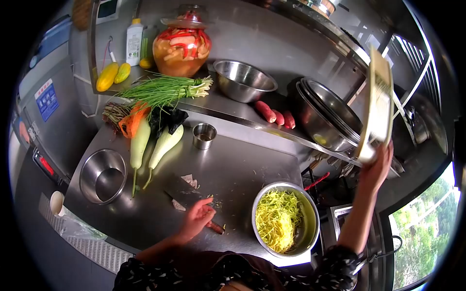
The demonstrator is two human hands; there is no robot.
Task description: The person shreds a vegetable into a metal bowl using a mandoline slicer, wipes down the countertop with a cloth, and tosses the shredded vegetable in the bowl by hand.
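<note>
My right hand (380, 167) grips the lower end of a long pale board (377, 106), raised upright at the right and smeared by motion; I cannot tell its exact kind. My left hand (199, 217), index finger stretched and the others loosely curled, is over a cleaver (187, 194) lying on the steel table (233, 169). The cleaver's handle (215, 227) shows just beyond the hand; I cannot tell whether they touch. Between my hands stands a steel bowl (310, 213) with yellow-green vegetable shreds (276, 220).
Two pale green gourds (165, 148), an empty steel bowl (103, 176) and a small steel cup (204, 136) are on the table. The shelf bears a jar of pickles (182, 51), green chives (165, 89), a steel basin (244, 80), red radishes (265, 111) and stacked basins (325, 116).
</note>
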